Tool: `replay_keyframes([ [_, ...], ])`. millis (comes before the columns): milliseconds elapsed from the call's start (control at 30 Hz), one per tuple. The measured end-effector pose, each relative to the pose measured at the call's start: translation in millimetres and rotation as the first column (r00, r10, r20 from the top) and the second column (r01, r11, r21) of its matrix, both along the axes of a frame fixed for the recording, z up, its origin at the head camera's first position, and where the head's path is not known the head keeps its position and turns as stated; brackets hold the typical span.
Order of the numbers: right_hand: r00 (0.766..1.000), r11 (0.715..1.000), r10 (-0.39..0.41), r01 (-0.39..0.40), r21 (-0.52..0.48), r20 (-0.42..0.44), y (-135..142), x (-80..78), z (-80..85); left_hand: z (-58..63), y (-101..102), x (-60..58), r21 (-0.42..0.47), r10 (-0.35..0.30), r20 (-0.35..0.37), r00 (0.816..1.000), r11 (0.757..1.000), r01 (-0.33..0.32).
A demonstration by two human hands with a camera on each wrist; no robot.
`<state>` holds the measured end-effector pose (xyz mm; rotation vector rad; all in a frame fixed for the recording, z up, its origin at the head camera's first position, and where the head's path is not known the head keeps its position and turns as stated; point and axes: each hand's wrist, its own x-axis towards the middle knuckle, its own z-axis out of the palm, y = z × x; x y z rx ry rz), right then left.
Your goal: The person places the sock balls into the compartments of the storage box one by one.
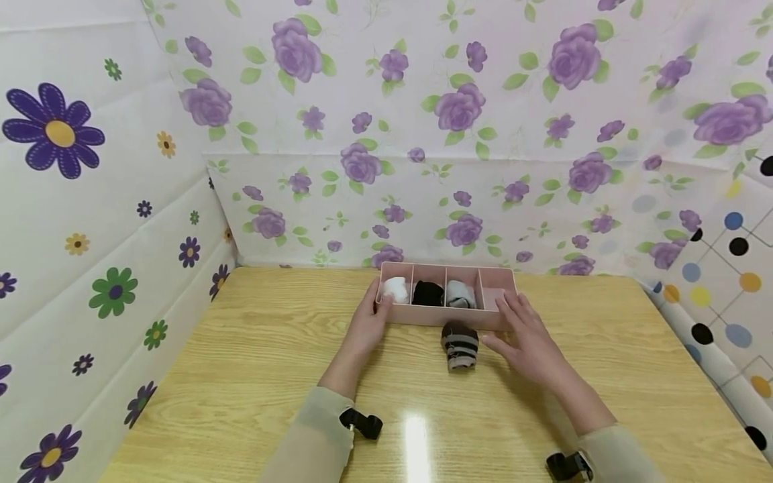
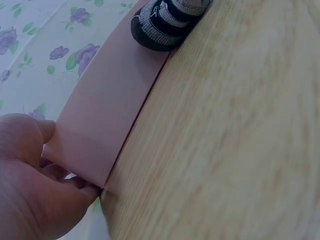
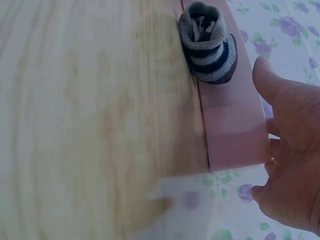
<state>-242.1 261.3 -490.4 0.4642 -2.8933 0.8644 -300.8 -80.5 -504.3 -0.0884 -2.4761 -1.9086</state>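
A pink storage box (image 1: 417,315) with a row of compartments stands at the back of the table. Inside it, from the left, sit a rolled white sock (image 1: 396,289), a black one (image 1: 428,294) and a grey-and-white one (image 1: 461,294); the rightmost compartment is bare. My left hand (image 1: 366,325) grips the box's left end, thumb at the front corner. With its thumb held apart, my right hand (image 1: 531,342) touches the right end with its fingers. A rolled striped sock (image 1: 461,347), dark and grey, lies before the box, between the hands.
The wooden table (image 1: 272,376) reaches back to a wall covered with a purple-rose cloth (image 1: 338,215). Flower-printed cloth (image 1: 121,235) hangs at the left, dotted cloth (image 1: 725,268) at the right. A black wrist camera (image 1: 361,424) sits on the left sleeve, another (image 1: 568,466) on the right.
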Motion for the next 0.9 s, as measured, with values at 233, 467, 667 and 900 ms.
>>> replay_keyframes([
  [233, 1.000, 1.000, 0.010, -0.010, 0.001, -0.012, 3, 4.7, 1.5, -2.3, 0, -0.7, -0.011, -0.009, -0.005, 1.000, 1.000, 0.009],
  [467, 0.995, 1.000, 0.026, -0.026, 0.008, -0.098, 2, 17.2, 4.1, -2.5, -1, -1.7, -0.003, -0.005, 0.004, 1.000, 1.000, 0.005],
  [667, 0.989, 0.998, 0.052, -0.056, -0.022, -0.140, -2, 28.4, 9.1, -1.2, -2, -1.4, 0.004, -0.005, -0.006, 1.000, 1.000, 0.005],
  [900, 0.990, 0.996, 0.080, -0.084, -0.029, -0.115, -10, 41.1, 13.8, -1.0, -2, 0.8, 0.006, -0.028, -0.009, 1.000, 1.000, 0.028],
])
